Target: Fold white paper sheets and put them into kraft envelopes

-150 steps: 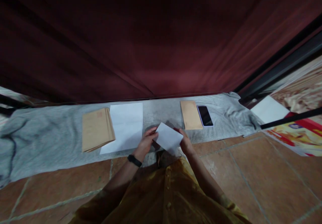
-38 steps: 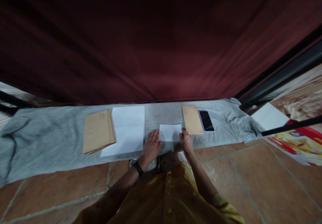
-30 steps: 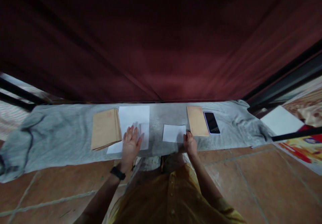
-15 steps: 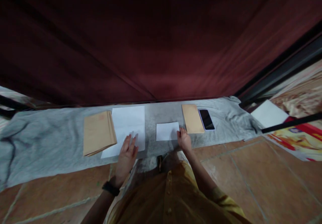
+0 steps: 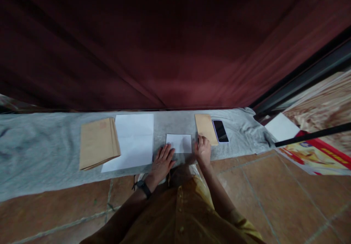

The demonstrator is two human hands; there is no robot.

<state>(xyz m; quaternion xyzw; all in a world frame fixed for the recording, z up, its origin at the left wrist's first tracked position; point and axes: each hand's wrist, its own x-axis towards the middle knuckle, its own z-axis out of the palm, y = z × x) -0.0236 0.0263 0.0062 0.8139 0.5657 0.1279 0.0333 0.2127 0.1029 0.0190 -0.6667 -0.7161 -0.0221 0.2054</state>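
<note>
A small folded white paper (image 5: pixel 178 143) lies flat on the grey cloth (image 5: pixel 49 149) in front of me. My left hand (image 5: pixel 162 162) rests open, fingers spread, just left of and below the paper's near corner. My right hand (image 5: pixel 203 150) sits at the paper's right edge with fingers curled, between it and a single brown envelope (image 5: pixel 205 128). Whether the right fingers pinch the paper is unclear. Further left lie a large white sheet (image 5: pixel 131 141) and a stack of brown envelopes (image 5: pixel 97 143).
A black phone (image 5: pixel 220 130) lies right of the single envelope. A dark red curtain (image 5: pixel 170 43) hangs behind the cloth. Terracotta floor tiles (image 5: pixel 274 196) run along the near side. At the far right are a white sheet (image 5: pixel 281 127), a colourful printed sheet (image 5: pixel 315 152) and a black bar (image 5: pixel 315 134).
The folded paper, held up in both hands five seconds ago, now lies on the cloth. My left hand went out to the large white sheet and has come back beside the folded paper.
</note>
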